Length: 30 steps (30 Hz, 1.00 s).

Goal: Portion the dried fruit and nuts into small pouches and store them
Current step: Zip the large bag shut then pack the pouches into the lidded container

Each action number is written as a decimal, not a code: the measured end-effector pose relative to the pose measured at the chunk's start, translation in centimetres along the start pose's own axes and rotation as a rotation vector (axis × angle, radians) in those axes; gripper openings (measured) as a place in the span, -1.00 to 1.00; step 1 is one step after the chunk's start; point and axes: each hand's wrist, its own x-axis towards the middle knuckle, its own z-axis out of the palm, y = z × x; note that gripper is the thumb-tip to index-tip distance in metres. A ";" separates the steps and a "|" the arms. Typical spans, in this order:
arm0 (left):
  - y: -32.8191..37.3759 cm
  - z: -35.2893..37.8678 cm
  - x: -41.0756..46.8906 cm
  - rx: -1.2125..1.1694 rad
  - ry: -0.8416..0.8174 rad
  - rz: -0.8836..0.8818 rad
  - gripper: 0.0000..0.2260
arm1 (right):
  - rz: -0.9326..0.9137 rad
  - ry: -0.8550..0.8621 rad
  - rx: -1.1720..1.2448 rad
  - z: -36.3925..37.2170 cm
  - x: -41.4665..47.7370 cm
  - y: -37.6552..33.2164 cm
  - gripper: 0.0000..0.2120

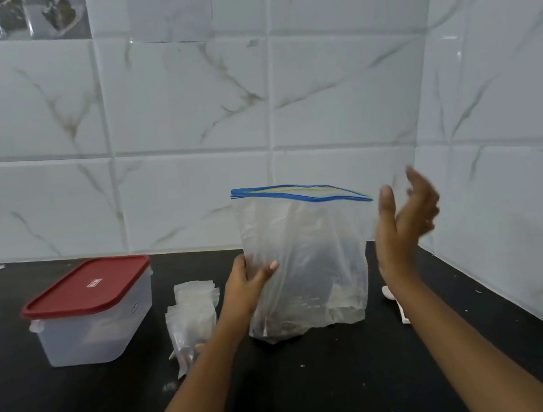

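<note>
- My left grip (pixel 248 286) holds the big zip bag (pixel 308 263) by its left side, with the thumb across the front.
- The bag stands upright on the black bench (pixel 322 389), its blue seal gaping at the top.
- My right grip (pixel 403 219) is spread wide and blurred, fingers straight. It is raised just right of the bag's top and holds nothing.
- The small pouches (pixel 193 319) lie stacked just left of the bag.
- A red-lidded tub (pixel 94 312) sits farther left of the bag, lid on.

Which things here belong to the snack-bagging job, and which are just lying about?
Job: big zip bag, gripped by the left hand; small pouches; red-lidded box.
Lying about: white object right of the bag, too hidden to identify; pale specks.
</note>
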 end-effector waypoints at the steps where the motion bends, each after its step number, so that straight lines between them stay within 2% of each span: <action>1: 0.3 0.1 0.3 -0.047 0.024 0.009 -0.69 | 0.222 -0.135 0.104 -1.0 -0.4 1.0 -0.39; 3: 0.4 0.3 0.7 -0.093 0.083 0.002 -0.85 | 0.617 -0.483 0.165 -2.0 -1.2 3.0 -0.36; 4: 0.4 0.4 0.8 -0.099 0.110 -0.003 -0.88 | 0.714 -0.593 0.147 -2.1 -1.5 3.9 -0.45; 5: 0.6 0.5 0.9 -0.105 0.131 -0.002 -0.88 | 0.737 -0.617 0.142 -2.0 -1.6 4.6 -0.59; 7: 1.3 0.4 1.0 -0.143 0.170 0.010 -0.85 | 0.724 -0.490 0.191 -1.7 -1.0 5.1 -0.89; 10: 2.8 -0.5 1.8 -0.258 0.252 0.004 -0.85 | 0.742 -0.281 0.401 -1.8 0.9 5.0 -0.86; 11: 3.1 -0.8 2.1 -0.274 0.273 0.000 -0.84 | 0.722 -0.267 0.410 -2.0 1.4 4.8 -0.86; 14: 3.2 -1.6 2.2 -0.309 0.316 -0.080 -0.73 | 0.666 -0.377 0.258 -2.3 1.1 5.2 -0.88; 16: 3.2 -1.5 1.9 -0.295 0.276 -0.092 -0.72 | 0.656 -0.341 0.281 -2.4 1.0 5.4 -0.76; 18: 3.2 -1.2 1.8 -0.201 0.226 -0.090 -0.74 | 0.715 -0.357 0.256 -2.5 1.1 5.4 -0.73; 20: 3.1 -0.8 1.9 -0.153 0.155 -0.067 -0.84 | 0.806 -0.449 0.225 -2.6 0.9 5.6 -0.73; 22: 3.6 -0.5 1.7 -0.150 0.072 -0.037 -0.84 | 0.844 -0.509 0.311 -3.1 0.7 5.9 -0.73; 25: 4.6 -0.5 1.9 -0.155 0.071 -0.040 -0.59 | 0.753 -0.589 0.428 -3.8 0.9 5.6 -0.71; 26: 4.7 -0.6 2.1 -0.153 0.078 -0.046 -0.58 | 0.727 -0.622 0.444 -4.0 1.0 5.5 -0.69; 28: 4.9 -0.7 2.3 -0.143 0.094 -0.051 -0.77 | 0.712 -0.670 0.499 -3.9 1.0 5.3 -0.68; 30: 4.9 -0.6 2.3 -0.153 0.138 -0.067 -0.73 | 0.744 -0.683 0.583 -3.6 0.9 5.1 -0.79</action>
